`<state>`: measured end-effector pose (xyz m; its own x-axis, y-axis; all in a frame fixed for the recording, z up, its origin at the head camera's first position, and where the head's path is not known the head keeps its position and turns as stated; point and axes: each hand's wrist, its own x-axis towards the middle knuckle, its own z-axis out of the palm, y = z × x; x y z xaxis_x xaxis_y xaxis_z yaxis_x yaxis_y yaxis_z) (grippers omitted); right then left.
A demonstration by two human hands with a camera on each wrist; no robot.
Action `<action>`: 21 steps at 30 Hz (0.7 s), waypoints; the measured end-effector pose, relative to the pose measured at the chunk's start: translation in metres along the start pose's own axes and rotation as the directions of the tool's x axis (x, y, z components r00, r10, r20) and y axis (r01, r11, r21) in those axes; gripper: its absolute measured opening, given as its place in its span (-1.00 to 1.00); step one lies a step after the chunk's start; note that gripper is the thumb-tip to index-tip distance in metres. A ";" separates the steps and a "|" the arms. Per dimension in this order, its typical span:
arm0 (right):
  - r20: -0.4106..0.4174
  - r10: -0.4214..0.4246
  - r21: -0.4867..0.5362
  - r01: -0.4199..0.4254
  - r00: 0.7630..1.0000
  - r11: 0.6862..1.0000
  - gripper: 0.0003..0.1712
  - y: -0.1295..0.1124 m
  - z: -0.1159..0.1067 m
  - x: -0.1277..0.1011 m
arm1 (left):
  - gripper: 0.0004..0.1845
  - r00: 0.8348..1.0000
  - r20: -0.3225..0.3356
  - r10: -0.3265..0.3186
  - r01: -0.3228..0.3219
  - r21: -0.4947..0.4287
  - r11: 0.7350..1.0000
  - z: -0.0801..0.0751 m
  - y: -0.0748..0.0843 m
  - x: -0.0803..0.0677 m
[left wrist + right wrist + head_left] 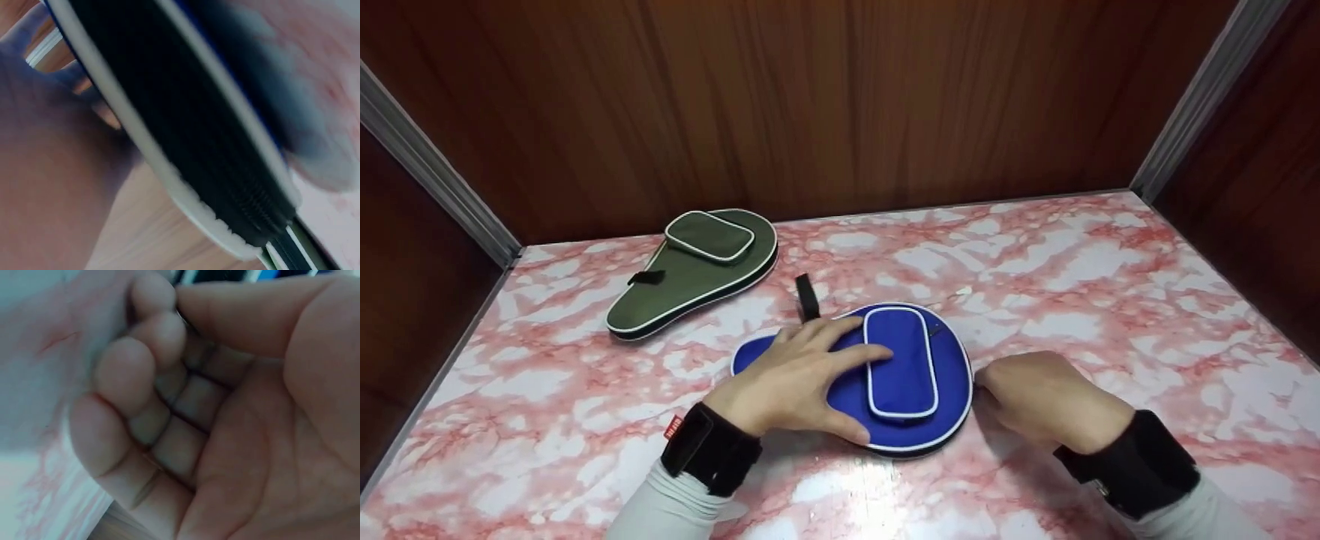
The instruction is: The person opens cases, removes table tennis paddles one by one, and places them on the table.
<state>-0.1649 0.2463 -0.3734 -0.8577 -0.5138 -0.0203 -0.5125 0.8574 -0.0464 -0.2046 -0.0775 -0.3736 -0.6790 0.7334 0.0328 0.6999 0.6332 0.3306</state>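
Note:
A blue table tennis paddle case (pixel 952 375) with white piping and a raised rectangular pocket (pixel 901 364) lies flat on the table. My left hand (pixel 799 375) rests across its narrower part with fingers spread, the fingertips reaching the pocket. In the left wrist view the case's black zippered side (pixel 174 112) fills the middle. At the rounded right edge, my right hand (pixel 1046 397) has its fingers curled, thumb and index finger pinching the zipper pull, mostly hidden between them. The right wrist view shows that hand's curled fingers (pixel 126 377) from the palm side.
A green paddle case (pixel 682 292) of the same shape lies at the back left, near the wooden back wall (pixel 840 105). A black strap (pixel 807 296) sticks up behind the blue case. Wood panels with metal corner strips enclose the red-and-white marbled table (pixel 1110 300).

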 end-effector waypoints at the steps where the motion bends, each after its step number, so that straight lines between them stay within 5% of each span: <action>1: -0.008 0.014 -0.011 -0.014 1.000 1.000 -0.72 0.001 0.001 0.001 | 0.04 1.000 -0.002 -0.010 0.010 0.010 1.000 0.000 0.000 -0.001; 9: -0.066 0.100 -0.026 -0.102 0.993 0.994 -0.69 0.006 0.010 0.009 | 0.03 0.995 0.071 -0.065 0.066 -0.016 0.998 -0.001 0.002 -0.003; 21: -0.082 0.085 -0.054 -0.089 0.993 0.995 -0.75 0.004 0.011 0.009 | 0.03 0.996 0.024 -0.088 0.088 0.028 0.996 0.002 0.003 -0.002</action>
<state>-0.1743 0.2446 -0.3848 -0.8985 -0.4352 0.0577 -0.4354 0.9002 0.0099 -0.2010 -0.0767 -0.3749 -0.7326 0.6804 -0.0191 0.6436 0.7017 0.3056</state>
